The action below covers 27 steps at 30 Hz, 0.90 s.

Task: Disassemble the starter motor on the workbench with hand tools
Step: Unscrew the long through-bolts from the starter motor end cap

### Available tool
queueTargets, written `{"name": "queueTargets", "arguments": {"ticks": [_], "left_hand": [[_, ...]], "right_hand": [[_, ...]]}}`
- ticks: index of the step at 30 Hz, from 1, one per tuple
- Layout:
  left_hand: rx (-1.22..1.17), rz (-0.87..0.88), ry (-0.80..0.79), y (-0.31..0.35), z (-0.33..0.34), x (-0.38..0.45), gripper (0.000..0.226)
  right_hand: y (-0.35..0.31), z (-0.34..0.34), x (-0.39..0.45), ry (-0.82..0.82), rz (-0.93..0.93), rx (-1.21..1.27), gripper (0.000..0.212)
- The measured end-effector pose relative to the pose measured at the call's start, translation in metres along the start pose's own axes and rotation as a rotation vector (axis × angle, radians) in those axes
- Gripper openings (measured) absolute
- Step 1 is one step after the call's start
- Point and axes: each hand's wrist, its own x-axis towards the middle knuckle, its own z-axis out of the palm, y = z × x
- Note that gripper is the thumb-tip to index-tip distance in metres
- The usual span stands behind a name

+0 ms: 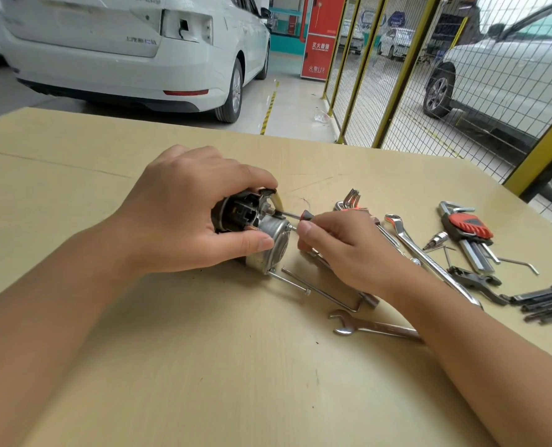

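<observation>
The starter motor lies on its side in the middle of the workbench, with a silver end cap and a dark body. My left hand grips the motor from above, thumb on the silver cap. My right hand pinches a small screwdriver with a red and black handle. Its thin shaft points left into the motor's end by the copper terminal. Two long through bolts lie on the bench in front of the motor.
Hand tools lie to the right: an open-end wrench, a long ring spanner, a red hex key set, a green hex key set, a socket bit. A white car and a yellow mesh fence stand beyond the bench.
</observation>
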Motion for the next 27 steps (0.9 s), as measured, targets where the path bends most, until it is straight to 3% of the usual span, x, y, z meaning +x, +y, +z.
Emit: {"name": "queueTargets", "arguments": {"ticks": [6, 12, 18, 21, 24, 27], "left_hand": [[-0.004, -0.007, -0.004, 0.0007, -0.0003, 0.0003, 0.057], [-0.004, -0.007, -0.006, 0.0005, 0.0004, 0.0003, 0.057], [-0.004, -0.004, -0.002, 0.0001, 0.0001, 0.0003, 0.057], [-0.005, -0.006, -0.001, 0.0002, 0.0003, 0.0002, 0.057], [-0.005, -0.006, 0.003, 0.0003, 0.0005, 0.0002, 0.058], [-0.004, -0.005, 0.001, 0.0000, 0.0002, -0.0001, 0.058]], "right_hand": [[-0.0035, 0.0002, -0.0001, 0.139, -0.023, -0.059, 0.029], [-0.0008, -0.0015, -0.0007, 0.013, 0.004, 0.019, 0.038], [0.0001, 0.0007, 0.0009, 0.126, 0.001, -0.013, 0.026], [0.0000, -0.0010, 0.0002, 0.076, 0.003, 0.023, 0.024], [0.0001, -0.0002, -0.0004, 0.014, 0.027, 0.037, 0.037], [-0.0010, 0.0004, -0.0003, 0.063, 0.013, -0.003, 0.031]]}}
